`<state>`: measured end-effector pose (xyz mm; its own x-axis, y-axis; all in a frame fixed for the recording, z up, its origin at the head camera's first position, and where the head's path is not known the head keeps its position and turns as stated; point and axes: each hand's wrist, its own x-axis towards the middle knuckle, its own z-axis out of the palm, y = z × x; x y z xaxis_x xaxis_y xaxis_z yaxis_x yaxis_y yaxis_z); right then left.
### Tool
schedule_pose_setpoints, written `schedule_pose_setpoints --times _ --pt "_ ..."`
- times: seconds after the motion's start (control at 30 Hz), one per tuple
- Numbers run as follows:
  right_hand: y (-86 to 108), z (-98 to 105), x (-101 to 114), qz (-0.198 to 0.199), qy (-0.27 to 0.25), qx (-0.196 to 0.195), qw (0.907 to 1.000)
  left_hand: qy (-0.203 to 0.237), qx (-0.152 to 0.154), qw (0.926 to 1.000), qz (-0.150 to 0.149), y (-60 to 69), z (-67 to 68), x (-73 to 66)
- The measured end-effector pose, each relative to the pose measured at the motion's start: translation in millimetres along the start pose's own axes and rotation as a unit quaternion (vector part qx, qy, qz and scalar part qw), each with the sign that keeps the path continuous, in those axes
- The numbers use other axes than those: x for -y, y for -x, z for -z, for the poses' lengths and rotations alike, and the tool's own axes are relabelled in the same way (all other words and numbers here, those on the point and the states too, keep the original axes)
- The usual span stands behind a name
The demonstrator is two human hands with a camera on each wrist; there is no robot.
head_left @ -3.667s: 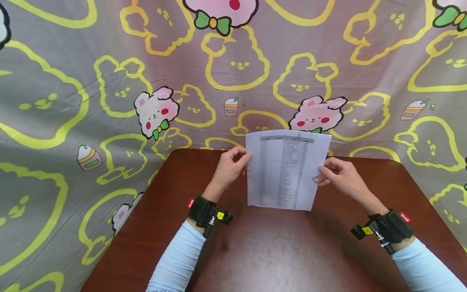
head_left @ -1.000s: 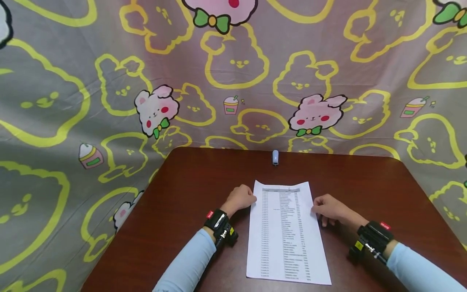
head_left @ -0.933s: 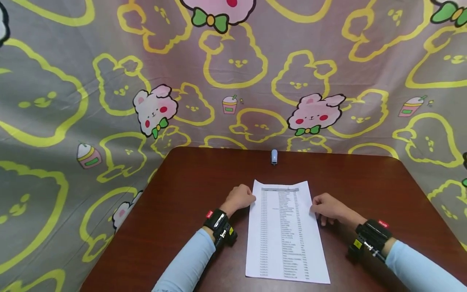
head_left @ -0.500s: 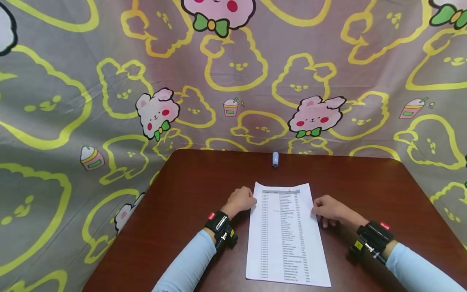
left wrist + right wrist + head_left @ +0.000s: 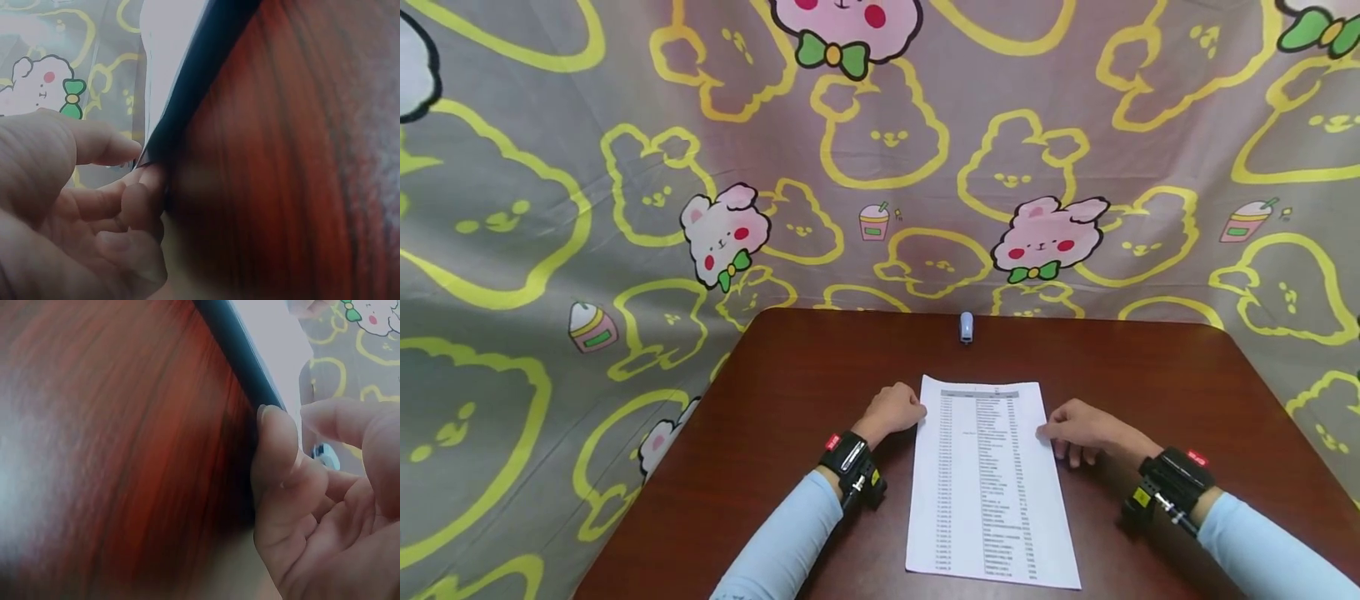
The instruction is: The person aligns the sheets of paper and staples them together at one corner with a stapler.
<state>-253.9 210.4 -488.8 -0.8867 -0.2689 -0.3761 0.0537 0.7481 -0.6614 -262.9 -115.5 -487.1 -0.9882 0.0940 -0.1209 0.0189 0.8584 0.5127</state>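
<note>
A white printed sheet of paper [image 5: 985, 492], with a grey header bar and columns of small text, lies low over the table in the head view. At its upper left edge my left hand [image 5: 891, 410] pinches the paper between thumb and curled fingers. The left wrist view shows the paper's edge [image 5: 165, 75] caught between thumb and fingertips. My right hand [image 5: 1082, 429] pinches the opposite edge a little lower down. In the right wrist view the paper [image 5: 272, 347] runs in between that hand's thumb and curled finger. Whether several sheets are stacked cannot be told.
A small light-blue stapler [image 5: 966, 327] stands near the far edge of the dark brown table [image 5: 820, 358], beyond the paper. Behind the table hangs a grey curtain [image 5: 880, 192] with yellow outlines and bunny faces. Each wrist wears a black strapped camera [image 5: 853, 467].
Both hands have brought the paper from upright down towards the table and nearer to me, so the stapler behind it shows. Over the last second, hands and paper have hardly moved.
</note>
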Motion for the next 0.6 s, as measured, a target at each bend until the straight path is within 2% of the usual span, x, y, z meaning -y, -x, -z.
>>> schedule_pose_setpoints --times 0.17,0.3,0.4,0.47,0.6 --pt "0.9 3.9 -0.6 -0.003 0.002 -0.004 1.0 -0.006 -0.004 1.0 0.0 -0.7 3.1 1.5" --pt "2.3 5.4 -2.4 0.002 0.005 -0.008 1.0 0.006 0.005 0.9999 0.007 -0.3 6.2 3.1" --pt "3.8 7.4 -3.3 0.017 0.017 -0.013 0.9996 0.008 0.004 0.9999 0.011 0.0 8.0 3.7" --pt "4.9 9.8 -2.3 0.032 0.028 -0.019 0.9989 0.003 -0.013 0.9999 0.006 -0.1 9.3 3.5" --pt "6.1 14.9 3.7 0.044 0.044 -0.042 0.9972 0.011 -0.072 0.9974 -0.005 0.4 12.6 0.6"
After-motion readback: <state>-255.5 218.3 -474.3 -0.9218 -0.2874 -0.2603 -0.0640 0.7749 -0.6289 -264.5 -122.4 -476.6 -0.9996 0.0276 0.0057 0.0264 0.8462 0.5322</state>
